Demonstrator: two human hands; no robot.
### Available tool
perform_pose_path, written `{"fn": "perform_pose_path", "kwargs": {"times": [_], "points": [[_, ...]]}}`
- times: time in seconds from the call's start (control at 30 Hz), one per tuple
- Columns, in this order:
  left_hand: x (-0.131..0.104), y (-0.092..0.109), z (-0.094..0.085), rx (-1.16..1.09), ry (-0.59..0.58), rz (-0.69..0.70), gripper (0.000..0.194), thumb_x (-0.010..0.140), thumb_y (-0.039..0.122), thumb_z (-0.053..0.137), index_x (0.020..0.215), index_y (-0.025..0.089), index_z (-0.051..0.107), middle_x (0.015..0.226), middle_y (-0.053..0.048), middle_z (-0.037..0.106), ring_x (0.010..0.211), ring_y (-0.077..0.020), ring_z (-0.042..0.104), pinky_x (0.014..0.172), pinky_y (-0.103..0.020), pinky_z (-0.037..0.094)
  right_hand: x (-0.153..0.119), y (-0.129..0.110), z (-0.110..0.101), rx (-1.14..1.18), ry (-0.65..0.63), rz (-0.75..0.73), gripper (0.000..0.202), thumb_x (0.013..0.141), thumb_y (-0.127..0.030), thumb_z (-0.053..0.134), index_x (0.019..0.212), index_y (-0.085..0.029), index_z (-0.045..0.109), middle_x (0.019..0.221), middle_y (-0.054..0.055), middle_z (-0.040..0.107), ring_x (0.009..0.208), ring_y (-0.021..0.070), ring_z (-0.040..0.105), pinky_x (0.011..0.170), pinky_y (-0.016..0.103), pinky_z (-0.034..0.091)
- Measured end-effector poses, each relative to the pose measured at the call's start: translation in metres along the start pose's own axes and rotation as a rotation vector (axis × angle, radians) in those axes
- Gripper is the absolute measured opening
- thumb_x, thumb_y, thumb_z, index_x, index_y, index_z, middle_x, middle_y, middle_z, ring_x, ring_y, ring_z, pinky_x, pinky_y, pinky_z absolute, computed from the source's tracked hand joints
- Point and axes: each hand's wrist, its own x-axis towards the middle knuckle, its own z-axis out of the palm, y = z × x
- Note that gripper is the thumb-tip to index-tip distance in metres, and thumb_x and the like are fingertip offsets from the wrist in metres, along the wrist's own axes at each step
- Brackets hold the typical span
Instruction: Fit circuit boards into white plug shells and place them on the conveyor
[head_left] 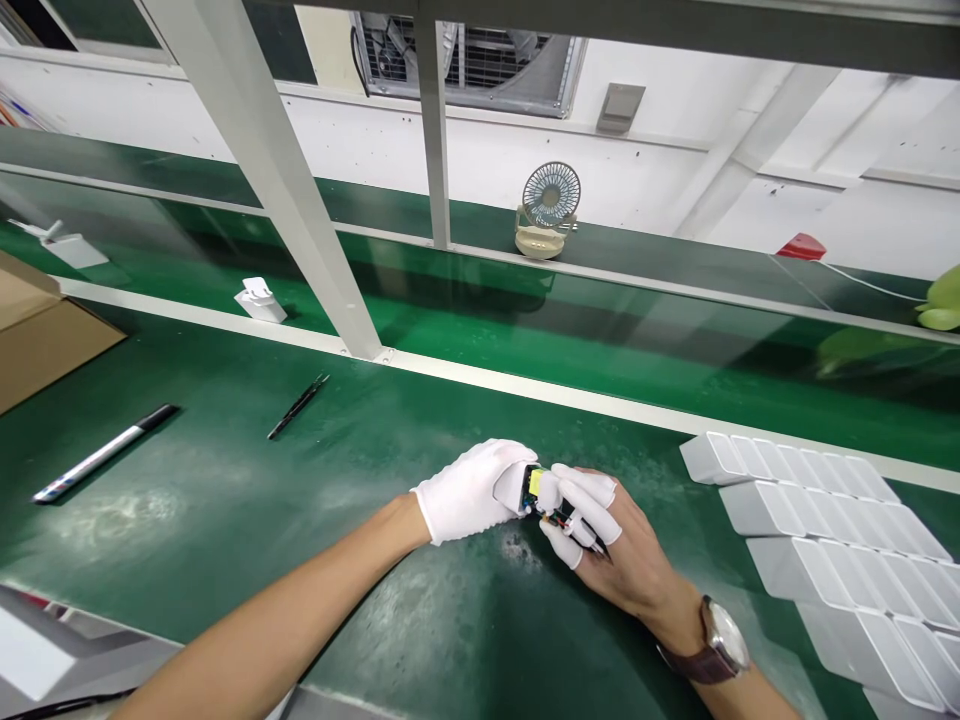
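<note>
My left hand (471, 492), in a white glove, is closed around a small white plastic housing (509, 487) whose open end faces right. A small circuit board (533, 482) with a yellow-wrapped part sits at that opening; how deep it reaches inside is hidden. My right hand (611, 535), with white finger cots on its fingers and a watch at the wrist, pinches the board from the right. Some dark and white pieces, perhaps wires, show between those fingers. Both hands are just above the green worktop (360, 580).
Rows of white plastic housings (817, 510) stand at right. Black tweezers (298, 406) and a marker-like pen (105, 453) lie left, near a cardboard box (52, 330). A slanted post (285, 190) rises beyond. On the conveyor sits a white piece (260, 300); a small fan (550, 205) stands behind.
</note>
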Motion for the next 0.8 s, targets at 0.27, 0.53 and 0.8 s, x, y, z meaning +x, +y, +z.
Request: {"fn": "perform_pose_path", "kwargs": {"times": [0.27,0.53,0.8], "points": [[0.001,0.003,-0.002,0.018,-0.013,0.000,0.047,0.076,0.021,0.075,0.120,0.022,0.058,0.120,-0.008,0.067,0.112,-0.0255,0.065,0.098,-0.038,0.051,-0.001,0.000,0.000,-0.001,-0.012,-0.002,0.071,0.086,-0.010,0.071,0.150,-0.018,0.039,0.125,0.017,0.066,0.115,0.0289,0.064,0.098,0.051,0.055],[0.003,0.005,-0.003,0.003,-0.017,-0.010,0.045,0.076,0.023,0.076,0.118,0.023,0.060,0.118,-0.008,0.068,0.111,-0.0266,0.065,0.098,-0.039,0.052,-0.005,0.002,0.002,-0.019,-0.032,0.015,0.073,0.088,-0.013,0.069,0.152,-0.021,0.035,0.130,0.016,0.064,0.116,0.0296,0.064,0.098,0.052,0.055],[-0.001,-0.006,0.005,0.020,0.013,0.009,0.053,0.076,0.022,0.077,0.124,0.023,0.056,0.123,-0.009,0.066,0.116,-0.0263,0.063,0.103,-0.040,0.050,-0.001,0.000,-0.003,-0.015,-0.038,-0.010,0.074,0.087,-0.010,0.070,0.152,-0.019,0.036,0.130,0.016,0.064,0.116,0.0288,0.062,0.101,0.053,0.053]]}}
